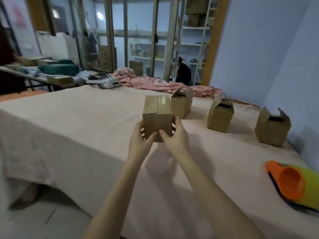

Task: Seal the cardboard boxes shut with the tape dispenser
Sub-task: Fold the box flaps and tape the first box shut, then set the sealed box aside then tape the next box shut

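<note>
A small cardboard box (157, 116) with clear tape shining along its closed top seam is held above the table between both my hands. My left hand (140, 138) grips its lower left side and my right hand (174, 137) its lower right side. Behind and to the right stand three more boxes with their top flaps open: one (182, 104) just behind the held box, one (220, 116) further right, and one (272, 128) near the wall. The tape dispenser (293, 183), orange with a yellow-green roll, lies on the table at the right edge, away from both hands.
The table (86, 118) is covered with a pale pink cloth. A crumpled pink blanket (155, 81) and a white headset (108, 82) lie at its far end. A second table with green bundles (58, 68) stands at the left. A person sits in the room beyond.
</note>
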### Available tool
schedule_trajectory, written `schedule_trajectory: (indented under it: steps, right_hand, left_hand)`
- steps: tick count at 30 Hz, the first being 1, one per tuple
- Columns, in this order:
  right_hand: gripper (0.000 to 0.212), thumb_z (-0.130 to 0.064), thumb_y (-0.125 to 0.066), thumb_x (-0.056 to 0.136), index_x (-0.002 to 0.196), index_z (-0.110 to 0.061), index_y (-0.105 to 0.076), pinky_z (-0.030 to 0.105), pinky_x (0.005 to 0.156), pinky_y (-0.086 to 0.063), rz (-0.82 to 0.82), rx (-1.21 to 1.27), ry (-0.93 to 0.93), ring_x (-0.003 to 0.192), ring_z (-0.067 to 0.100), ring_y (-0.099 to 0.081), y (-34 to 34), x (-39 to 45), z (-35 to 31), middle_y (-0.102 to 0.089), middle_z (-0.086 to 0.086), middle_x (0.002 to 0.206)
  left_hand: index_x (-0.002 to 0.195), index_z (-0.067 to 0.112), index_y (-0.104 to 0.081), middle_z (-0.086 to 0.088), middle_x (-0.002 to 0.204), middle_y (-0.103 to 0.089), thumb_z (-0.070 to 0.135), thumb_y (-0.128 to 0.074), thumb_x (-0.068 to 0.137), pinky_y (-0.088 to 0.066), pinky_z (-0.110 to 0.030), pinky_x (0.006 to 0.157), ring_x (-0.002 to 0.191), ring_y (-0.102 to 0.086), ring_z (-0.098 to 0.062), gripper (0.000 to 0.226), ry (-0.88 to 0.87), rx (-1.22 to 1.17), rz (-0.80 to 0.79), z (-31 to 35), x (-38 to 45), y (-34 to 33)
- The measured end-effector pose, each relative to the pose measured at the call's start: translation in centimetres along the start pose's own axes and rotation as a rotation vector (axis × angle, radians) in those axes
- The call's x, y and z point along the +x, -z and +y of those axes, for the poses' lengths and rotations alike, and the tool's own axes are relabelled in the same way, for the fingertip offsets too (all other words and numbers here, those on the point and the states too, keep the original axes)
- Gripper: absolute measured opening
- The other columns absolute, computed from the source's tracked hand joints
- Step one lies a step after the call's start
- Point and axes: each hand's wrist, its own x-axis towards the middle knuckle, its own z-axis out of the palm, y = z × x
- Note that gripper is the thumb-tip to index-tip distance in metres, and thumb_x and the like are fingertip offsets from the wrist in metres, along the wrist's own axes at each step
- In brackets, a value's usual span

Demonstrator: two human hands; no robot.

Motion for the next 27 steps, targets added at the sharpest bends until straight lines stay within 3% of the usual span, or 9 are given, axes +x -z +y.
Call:
schedule_trajectory:
  steps: [4, 7, 10, 16, 21, 27]
  right_hand:
    - [0.059, -0.016, -0.067, 0.081, 0.134, -0.020, -0.040, 0.039, 0.093, -0.050, -0.035, -0.055, -0.001, 0.111, 0.019, -0.058, -3.8, 5.5, 0.0, -0.058, -0.003, 0.127]
    - [0.045, -0.009, -0.060, 0.083, 0.125, -0.016, -0.047, 0.042, 0.088, -0.051, -0.031, -0.060, -0.019, 0.101, 0.022, -0.063, -6.0, 8.8, 1.6, -0.062, 0.001, 0.120]
    - [0.050, -0.009, -0.060, 0.083, 0.131, -0.015, -0.046, 0.040, 0.091, -0.050, -0.023, -0.050, -0.025, 0.106, 0.021, -0.061, -8.0, 11.9, 3.4, -0.063, 0.002, 0.119]
    - [0.061, -0.014, -0.061, 0.083, 0.140, -0.018, -0.038, 0.038, 0.094, -0.048, 0.021, -0.065, 0.018, 0.110, 0.021, -0.059, -10.5, 19.2, 6.4, -0.062, 0.002, 0.122]
    - [0.065, -0.010, -0.061, 0.084, 0.142, -0.013, -0.033, 0.019, 0.092, -0.038, -0.062, -0.008, -0.031, 0.118, 0.017, -0.052, -12.1, 23.3, 9.3, -0.055, 0.004, 0.131]
    - [0.067, -0.012, -0.062, 0.083, 0.142, -0.014, -0.031, 0.037, 0.102, -0.040, -0.169, 0.018, -0.051, 0.121, 0.022, -0.050, -14.8, 24.6, 11.1, -0.052, 0.005, 0.133]
  left_hand:
    - [0.125, 0.018, -0.048, 0.010, 0.106, -0.059, 0.012, -0.069, 0.081, -0.048, -0.027, 0.077, 0.093, -0.059, -0.010, 0.049, -0.008, 0.215, -0.011, -2.5, 6.8, 1.8]
    - [0.127, 0.016, -0.047, -0.001, 0.115, -0.057, 0.007, -0.066, 0.080, -0.046, -0.032, 0.081, 0.101, -0.057, -0.019, 0.052, 0.001, 0.343, -0.024, -5.2, 11.3, 1.6]
    - [0.124, 0.011, -0.049, -0.008, 0.114, -0.057, 0.001, -0.064, 0.081, -0.049, -0.040, 0.086, 0.102, -0.058, -0.024, 0.047, 0.043, 0.300, -0.031, -7.8, 15.0, 0.4]
    - [0.116, 0.010, -0.050, -0.001, 0.104, -0.058, 0.000, -0.064, 0.083, -0.050, -0.043, 0.085, 0.095, -0.060, -0.024, 0.038, 0.036, 0.210, -0.080, -11.2, 23.4, -2.4]
    - [0.116, 0.007, -0.050, -0.003, 0.103, -0.057, -0.001, -0.064, 0.083, -0.049, -0.045, 0.087, 0.097, -0.059, -0.029, 0.037, 0.035, 0.249, -0.145, -14.0, 28.0, -3.6]
    - [0.124, 0.007, -0.047, 0.000, 0.102, -0.054, -0.004, -0.061, 0.084, -0.048, -0.042, 0.090, 0.098, -0.058, -0.025, 0.044, 0.061, 0.256, -0.115, -16.5, 30.3, -2.8]
